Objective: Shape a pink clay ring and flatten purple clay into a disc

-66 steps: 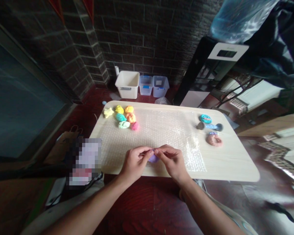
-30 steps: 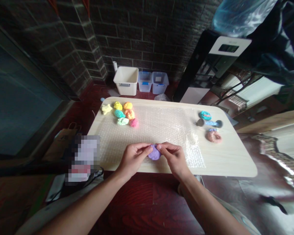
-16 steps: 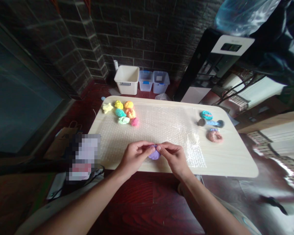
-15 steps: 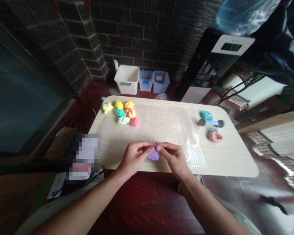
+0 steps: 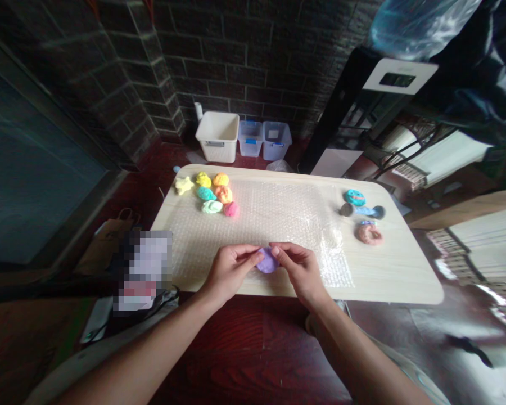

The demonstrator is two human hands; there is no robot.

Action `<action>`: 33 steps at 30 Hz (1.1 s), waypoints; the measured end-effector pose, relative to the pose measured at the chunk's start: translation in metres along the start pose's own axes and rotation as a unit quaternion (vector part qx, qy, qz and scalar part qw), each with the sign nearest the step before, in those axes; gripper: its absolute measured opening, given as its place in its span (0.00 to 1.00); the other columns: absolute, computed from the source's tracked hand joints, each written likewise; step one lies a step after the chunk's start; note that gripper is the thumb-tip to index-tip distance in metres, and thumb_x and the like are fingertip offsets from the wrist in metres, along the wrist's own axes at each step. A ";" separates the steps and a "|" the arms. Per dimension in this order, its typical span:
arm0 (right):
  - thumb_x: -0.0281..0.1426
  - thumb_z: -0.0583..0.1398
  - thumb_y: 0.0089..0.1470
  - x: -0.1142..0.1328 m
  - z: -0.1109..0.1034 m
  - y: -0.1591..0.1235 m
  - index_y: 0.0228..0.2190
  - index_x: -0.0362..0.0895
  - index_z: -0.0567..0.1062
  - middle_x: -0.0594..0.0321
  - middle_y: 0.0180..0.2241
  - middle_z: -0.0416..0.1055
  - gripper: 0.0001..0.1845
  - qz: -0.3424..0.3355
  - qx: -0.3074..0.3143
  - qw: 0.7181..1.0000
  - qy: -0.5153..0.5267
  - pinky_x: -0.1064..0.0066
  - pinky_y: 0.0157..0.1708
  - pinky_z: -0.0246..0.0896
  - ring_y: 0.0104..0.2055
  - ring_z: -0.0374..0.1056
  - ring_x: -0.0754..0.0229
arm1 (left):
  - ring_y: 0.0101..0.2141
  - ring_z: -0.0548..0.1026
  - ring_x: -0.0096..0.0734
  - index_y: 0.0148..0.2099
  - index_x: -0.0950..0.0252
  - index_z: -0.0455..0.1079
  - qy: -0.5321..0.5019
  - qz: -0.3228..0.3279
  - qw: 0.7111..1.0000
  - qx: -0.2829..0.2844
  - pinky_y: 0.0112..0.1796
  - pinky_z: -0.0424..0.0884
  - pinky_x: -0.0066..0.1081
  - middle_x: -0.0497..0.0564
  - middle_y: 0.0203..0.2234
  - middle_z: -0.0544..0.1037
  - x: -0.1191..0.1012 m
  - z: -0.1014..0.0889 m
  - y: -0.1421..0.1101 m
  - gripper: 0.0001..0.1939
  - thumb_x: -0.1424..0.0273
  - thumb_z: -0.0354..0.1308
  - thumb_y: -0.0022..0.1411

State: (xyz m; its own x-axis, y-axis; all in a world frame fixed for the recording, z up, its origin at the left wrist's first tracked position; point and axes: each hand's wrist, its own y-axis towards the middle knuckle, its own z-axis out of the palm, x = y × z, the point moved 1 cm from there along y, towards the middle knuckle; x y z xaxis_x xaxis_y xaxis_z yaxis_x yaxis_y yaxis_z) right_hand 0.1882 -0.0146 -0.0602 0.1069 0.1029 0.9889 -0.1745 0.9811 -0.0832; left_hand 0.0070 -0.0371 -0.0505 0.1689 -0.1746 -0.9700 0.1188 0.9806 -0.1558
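Observation:
A flattened, roundish piece of purple modelling clay (image 5: 267, 261) is held up near the table's front edge. My left hand (image 5: 235, 267) pinches its left side between thumb and fingers. On the opposite side, my right hand (image 5: 297, 264) grips it the same way, its thumb lying over the upper right edge. Beneath both hands spreads a sheet of bubble wrap (image 5: 278, 214). Several coloured clay lumps, among them a pink one (image 5: 230, 209) and an orange one (image 5: 224, 194), sit beyond my left hand.
On the right of the wooden table (image 5: 405, 270) lie a teal ball (image 5: 355, 197), a blue-grey dumbbell shape (image 5: 364, 211) and a pinkish ring (image 5: 370, 234). Behind the table stand a white bin (image 5: 217, 138), clear tubs (image 5: 276, 140) and a water dispenser (image 5: 337, 135).
The thumbs have moved apart, and more of the purple clay's face shows between them. It looks a little wider and flatter. The things on the table have stayed in place.

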 end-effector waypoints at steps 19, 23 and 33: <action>0.43 0.72 0.56 0.002 0.000 -0.001 0.33 0.48 0.88 0.59 0.32 0.83 0.11 -0.012 0.054 0.998 -0.036 0.66 0.33 0.69 0.32 0.75 0.58 | 0.40 0.85 0.44 0.43 0.66 0.85 0.099 0.036 0.994 -0.008 0.43 0.80 0.36 0.58 0.38 0.88 -0.002 -0.003 -0.002 0.14 0.60 0.69 0.64; 0.43 0.71 0.57 0.001 0.000 -0.001 0.33 0.47 0.87 0.61 0.30 0.82 0.12 -0.024 0.022 0.999 -0.035 0.67 0.33 0.69 0.31 0.73 0.59 | 0.41 0.85 0.43 0.48 0.66 0.84 0.065 0.046 0.997 -0.018 0.44 0.81 0.36 0.58 0.42 0.88 0.002 -0.001 -0.003 0.16 0.60 0.69 0.64; 0.40 0.71 0.59 0.001 -0.001 -0.002 0.36 0.51 0.88 0.58 0.34 0.83 0.08 -0.067 0.045 0.994 -0.069 0.64 0.35 0.70 0.35 0.76 0.56 | 0.40 0.85 0.42 0.46 0.65 0.85 0.091 0.047 0.995 -0.021 0.43 0.80 0.35 0.57 0.40 0.88 0.003 -0.001 -0.006 0.13 0.62 0.68 0.65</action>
State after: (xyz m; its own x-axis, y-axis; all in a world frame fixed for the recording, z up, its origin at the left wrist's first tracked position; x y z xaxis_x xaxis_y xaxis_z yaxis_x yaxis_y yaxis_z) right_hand 0.1899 -0.0167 -0.0594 0.0015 -0.0571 0.9984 -0.2554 0.9652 0.0556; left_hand 0.0059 -0.0431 -0.0527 -0.0035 -0.0675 -0.9977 0.0702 0.9952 -0.0676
